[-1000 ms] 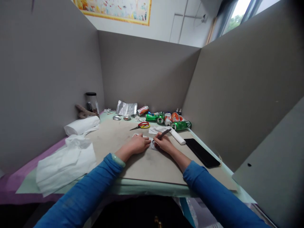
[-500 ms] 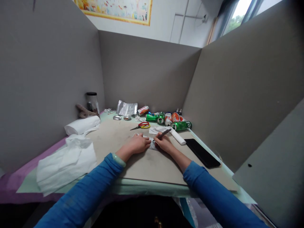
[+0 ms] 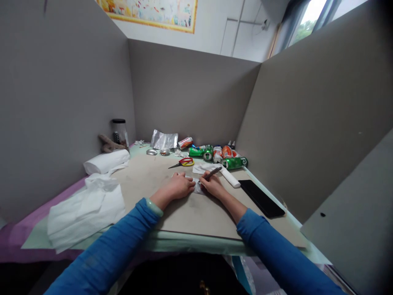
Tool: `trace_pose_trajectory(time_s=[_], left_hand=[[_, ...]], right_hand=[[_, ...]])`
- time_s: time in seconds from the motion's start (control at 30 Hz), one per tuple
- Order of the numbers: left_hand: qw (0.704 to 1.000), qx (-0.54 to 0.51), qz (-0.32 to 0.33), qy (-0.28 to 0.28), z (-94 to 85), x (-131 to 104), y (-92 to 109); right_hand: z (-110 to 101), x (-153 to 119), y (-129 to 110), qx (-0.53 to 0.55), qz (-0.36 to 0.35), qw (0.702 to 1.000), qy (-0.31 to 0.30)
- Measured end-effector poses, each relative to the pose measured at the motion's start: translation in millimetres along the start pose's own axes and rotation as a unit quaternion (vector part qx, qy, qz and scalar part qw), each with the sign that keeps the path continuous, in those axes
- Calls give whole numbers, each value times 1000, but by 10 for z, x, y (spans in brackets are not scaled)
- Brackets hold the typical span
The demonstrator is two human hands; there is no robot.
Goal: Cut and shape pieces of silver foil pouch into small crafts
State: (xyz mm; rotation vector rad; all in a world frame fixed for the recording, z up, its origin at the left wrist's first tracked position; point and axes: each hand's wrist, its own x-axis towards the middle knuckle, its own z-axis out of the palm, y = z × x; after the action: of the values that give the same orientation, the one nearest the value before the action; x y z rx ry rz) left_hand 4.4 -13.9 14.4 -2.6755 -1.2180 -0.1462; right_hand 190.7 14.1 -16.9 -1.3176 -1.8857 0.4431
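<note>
Head view, left hand: my left hand (image 3: pixel 179 187) lies palm down, fingers together, pressing the paper (image 3: pixel 196 187) flat on the board (image 3: pixel 199 215)
Head view, right hand: my right hand (image 3: pixel 213 187) is closed around the pen (image 3: pixel 212 173), its tip down at the paper
Paper: it sits mid-board between my hands, mostly hidden under them
Behind: scissors (image 3: pixel 183 162), a row of cans (image 3: pixel 217 155)
Right: phone (image 3: pixel 260 198) at the board's edge
Left: tissue (image 3: pixel 84 211), well apart
</note>
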Motion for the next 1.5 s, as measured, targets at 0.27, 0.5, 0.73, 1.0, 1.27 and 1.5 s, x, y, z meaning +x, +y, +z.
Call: trace_pose_trajectory(time_s=[0.27,0.5,0.73,1.0,1.27,1.5], left_hand=[[1000,-10,-8,1,1,0,5],[1000,-7,-4,2,42,13,13],[1000,-4,-5,13,69,13,17],[1000,-9,-1,7,80,24,1],[1000,-4,1,6,72,21,1],[1000,-11,-4,2,43,11,13]], right_hand=[[-7,-4,-2,-2,3,1000,4],[-6,12,19,-12,0,1000,3],[-22,9,45,29,12,999,-13],[-19,15,35,21,16,1000,-7],[-24,14,31,13,18,1000,-1],[-18,31,64,14,19,1000,-3]])
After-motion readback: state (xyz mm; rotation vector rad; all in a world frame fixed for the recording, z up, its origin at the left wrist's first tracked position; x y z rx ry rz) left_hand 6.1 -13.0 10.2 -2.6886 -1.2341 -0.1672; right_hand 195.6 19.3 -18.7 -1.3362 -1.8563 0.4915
